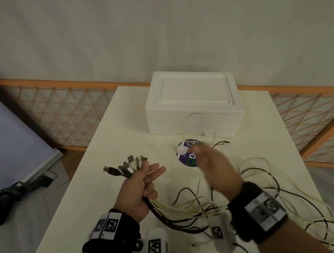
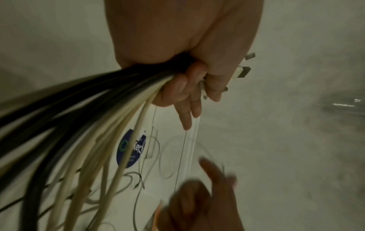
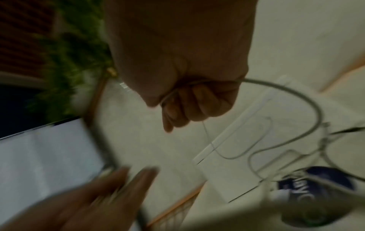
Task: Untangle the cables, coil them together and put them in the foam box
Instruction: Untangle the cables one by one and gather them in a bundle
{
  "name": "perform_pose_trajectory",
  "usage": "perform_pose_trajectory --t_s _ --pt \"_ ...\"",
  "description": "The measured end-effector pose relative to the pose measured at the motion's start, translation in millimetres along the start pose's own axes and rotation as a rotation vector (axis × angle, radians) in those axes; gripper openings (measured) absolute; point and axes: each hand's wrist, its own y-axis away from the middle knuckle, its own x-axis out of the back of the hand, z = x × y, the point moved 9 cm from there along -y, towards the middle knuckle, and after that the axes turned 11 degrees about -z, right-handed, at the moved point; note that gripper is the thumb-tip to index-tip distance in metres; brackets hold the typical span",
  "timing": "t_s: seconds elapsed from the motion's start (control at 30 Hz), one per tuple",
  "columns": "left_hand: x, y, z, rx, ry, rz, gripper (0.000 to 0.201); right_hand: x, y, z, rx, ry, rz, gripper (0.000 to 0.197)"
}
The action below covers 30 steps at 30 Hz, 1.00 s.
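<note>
My left hand (image 1: pixel 141 179) grips a bundle of black and white cables (image 1: pixel 173 211) above the white table (image 1: pixel 82 202). Their plugs (image 1: pixel 126 166) fan out above the fist, and two fingers stick out straight. In the left wrist view the bundle (image 2: pixel 88 117) streams out of that hand (image 2: pixel 189 84). My right hand (image 1: pixel 214 166), blurred, is just to the right of it. In the right wrist view its fingers (image 3: pixel 187 106) curl round a thin white cable (image 3: pixel 296 93) that loops away to the right. The white foam box (image 1: pixel 192 101) stands at the table's far end with its lid on.
Loose black and white cable loops (image 1: pixel 289 195) sprawl over the table's right side and off its near edge. A round blue disc (image 1: pixel 184 156) lies in front of the box. A wooden lattice rail (image 1: pixel 63 111) runs behind the table.
</note>
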Motion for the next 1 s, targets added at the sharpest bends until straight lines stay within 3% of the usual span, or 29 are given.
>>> perform_pose_trajectory --t_s 0.07,0.1,0.17,0.27,0.37,0.5,0.6,0.67,0.7,0.83,0.9,1.0 --pt "-16 -1 1 -0.002 -0.015 -0.053 0.037 -56 5 -22 0.031 0.465 -0.339 0.032" --pt "-21 -1 3 -0.014 -0.005 -0.073 0.038 -73 11 -26 0.036 0.596 -0.419 0.031" --pt "-21 -1 11 -0.073 0.063 -0.100 0.039 -84 21 -23 0.014 0.614 -0.470 0.029" --pt "3 -1 28 -0.179 0.169 -0.066 0.032 -63 34 2 -0.096 0.584 -0.437 0.025" --pt "40 2 39 -0.238 0.225 0.043 0.020 -16 54 39 -0.247 0.622 -0.317 0.035" --pt "83 7 39 -0.268 0.274 0.189 0.025 71 92 71 -0.380 0.605 0.068 0.031" --pt "99 6 30 -0.249 0.304 0.233 0.030 112 112 68 -0.264 0.592 0.274 0.030" --pt "99 5 23 -0.229 0.318 0.244 0.033 105 108 68 -0.202 0.550 0.156 0.029" --pt "99 5 20 -0.222 0.322 0.247 0.034 96 105 75 -0.247 0.512 0.048 0.030" --pt "100 8 22 -0.199 0.266 0.284 0.038 56 115 115 -0.592 0.463 -0.399 0.058" --pt "103 8 23 -0.184 0.235 0.297 0.037 60 120 119 -0.672 0.494 -0.392 0.068" --pt "107 4 23 -0.178 0.250 0.293 0.032 89 127 120 -0.752 0.572 -0.237 0.052"
